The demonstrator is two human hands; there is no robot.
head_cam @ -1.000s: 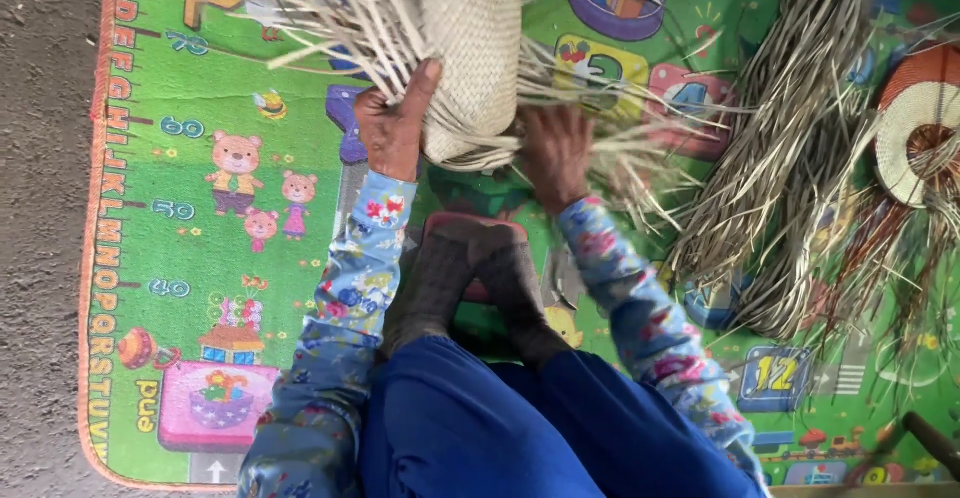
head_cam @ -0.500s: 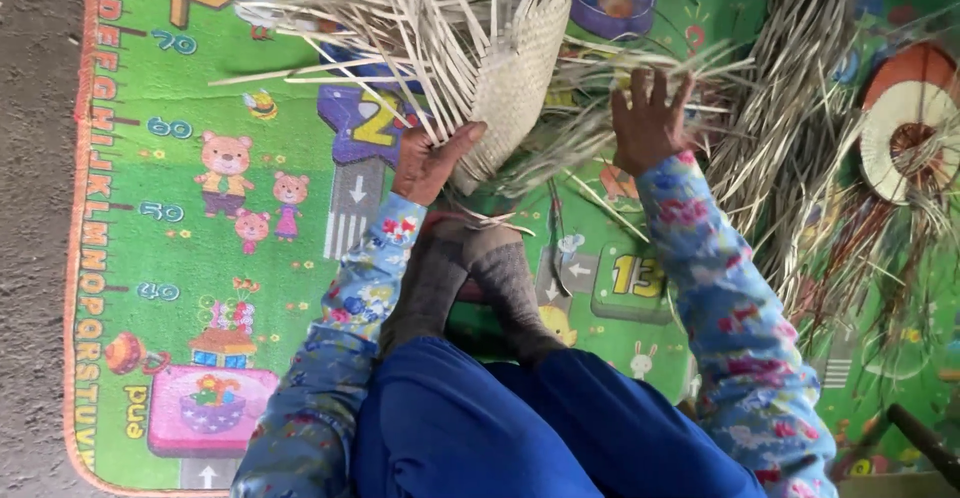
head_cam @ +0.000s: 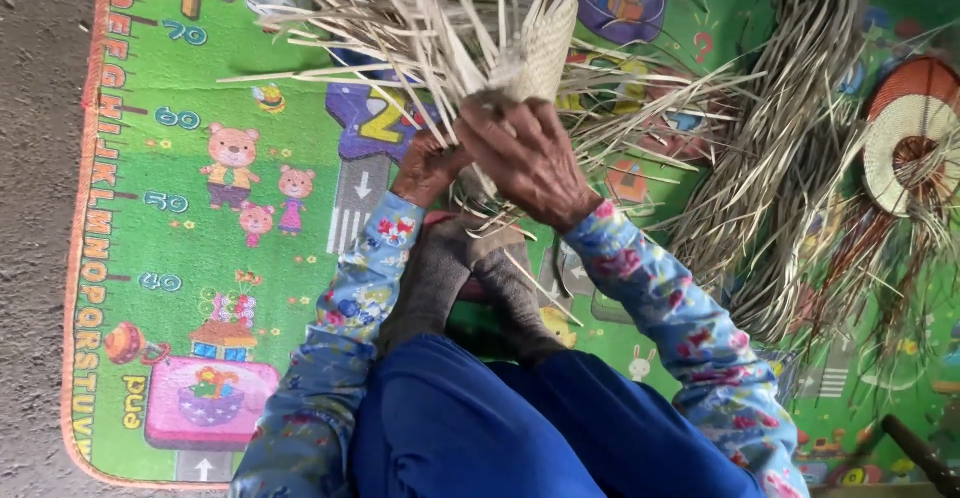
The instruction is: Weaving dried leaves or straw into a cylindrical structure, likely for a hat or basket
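Head view, near to far, clock directions taken from the middle of the frame.

Nearest, at 6 o'clock: blue-trousered legs and two feet in grey socks (head_cam: 470, 278), crossed on the play mat (head_cam: 180, 208).

Just beyond the socks, both hands meet at the base of the woven piece (head_cam: 535, 53). Left hand (head_cam: 428, 168) sits at about 10 o'clock, curled shut on the lower edge of the weave and the loose strips there; thumb and fingertips are hidden among the strips. Right hand (head_cam: 530, 163) lies at about 12 o'clock, back of hand up, fingers (head_cam: 490, 133) bent over the same base and closed on a bunch of strips. How tightly it grips cannot be told.

Key relation: the woven piece rises directly from both hands toward 12 o'clock, its long axis running 6 to 12, tilted slightly toward 1. The hands are touching or nearly so; the right lies over the base, the left beside it at the 9 o'clock side.

Farther: unwoven strips (head_cam: 400, 18) fan out toward 10 to 2 o'clock. A loose bundle of dry strips (head_cam: 790, 138) lies at 2 to 3 o'clock, well apart from the hands. A round coiled mat (head_cam: 905, 138) lies at the far 3 o'clock edge.
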